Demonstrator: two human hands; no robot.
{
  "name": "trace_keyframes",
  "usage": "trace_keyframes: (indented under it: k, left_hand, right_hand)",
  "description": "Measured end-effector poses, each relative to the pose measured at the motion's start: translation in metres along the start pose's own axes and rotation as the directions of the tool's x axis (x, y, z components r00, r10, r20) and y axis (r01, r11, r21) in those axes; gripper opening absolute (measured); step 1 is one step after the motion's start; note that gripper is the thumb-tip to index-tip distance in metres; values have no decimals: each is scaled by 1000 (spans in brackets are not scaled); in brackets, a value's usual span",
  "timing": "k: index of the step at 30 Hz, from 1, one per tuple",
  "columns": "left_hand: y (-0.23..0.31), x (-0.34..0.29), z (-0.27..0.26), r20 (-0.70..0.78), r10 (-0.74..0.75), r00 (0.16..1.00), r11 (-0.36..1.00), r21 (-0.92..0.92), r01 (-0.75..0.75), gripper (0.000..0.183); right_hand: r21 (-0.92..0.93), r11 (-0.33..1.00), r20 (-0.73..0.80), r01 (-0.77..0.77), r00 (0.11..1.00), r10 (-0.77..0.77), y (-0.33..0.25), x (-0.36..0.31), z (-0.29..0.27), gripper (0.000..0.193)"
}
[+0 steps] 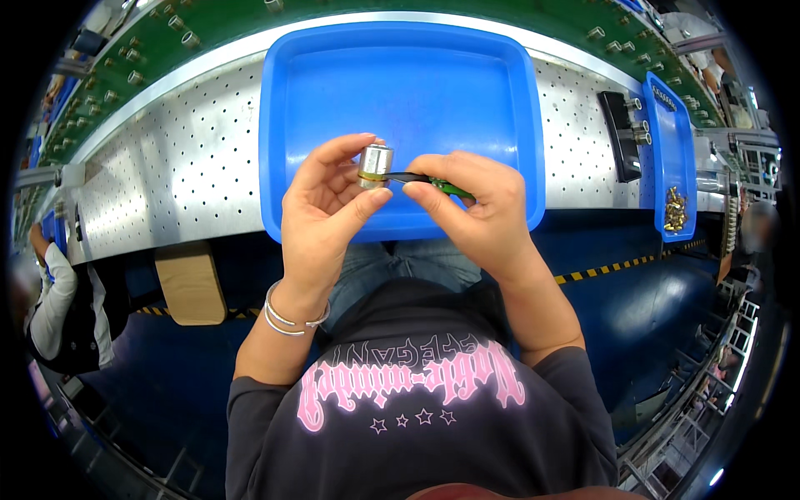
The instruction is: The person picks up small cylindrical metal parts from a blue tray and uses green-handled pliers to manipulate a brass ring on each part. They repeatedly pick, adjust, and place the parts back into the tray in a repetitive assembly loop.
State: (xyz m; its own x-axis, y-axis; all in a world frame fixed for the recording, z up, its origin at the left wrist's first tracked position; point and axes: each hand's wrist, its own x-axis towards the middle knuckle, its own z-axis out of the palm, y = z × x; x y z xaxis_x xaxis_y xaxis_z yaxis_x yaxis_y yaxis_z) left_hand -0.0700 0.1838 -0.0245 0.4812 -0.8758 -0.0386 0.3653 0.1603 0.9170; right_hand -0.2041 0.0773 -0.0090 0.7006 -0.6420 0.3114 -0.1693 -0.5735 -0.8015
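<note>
Over the near part of a large blue tray, my left hand grips a small silver metal cylinder between fingers and thumb. A yellowish band runs round the cylinder's lower end. My right hand is closed on a slim tool with a green handle and a dark, narrow tip. That tip meets the cylinder beside the yellowish band; whether it presses in or only touches, I cannot tell. My fingers cover part of the handle, so the tool's exact kind does not show.
Green conveyor behind the bench carries several small metal cylinders. At right stand a black holder with metal cylinders beside it and a narrow blue tray containing brass-coloured parts. A wooden stool and another person are at left.
</note>
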Motion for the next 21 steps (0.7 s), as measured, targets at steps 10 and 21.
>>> trace_keyframes:
  k: [10, 21]
  left_hand:
    - [-1, -2, -3, -9, 40, 999, 999, 30, -40, 44]
    - [-2, -3, -6, -4, 110, 994, 979, 171, -107, 44]
  right_hand:
    - [-106, 991, -5, 78, 997, -79, -6, -2, 0, 16]
    - [-236, 955, 30, 178, 984, -176, -4, -5, 2, 17]
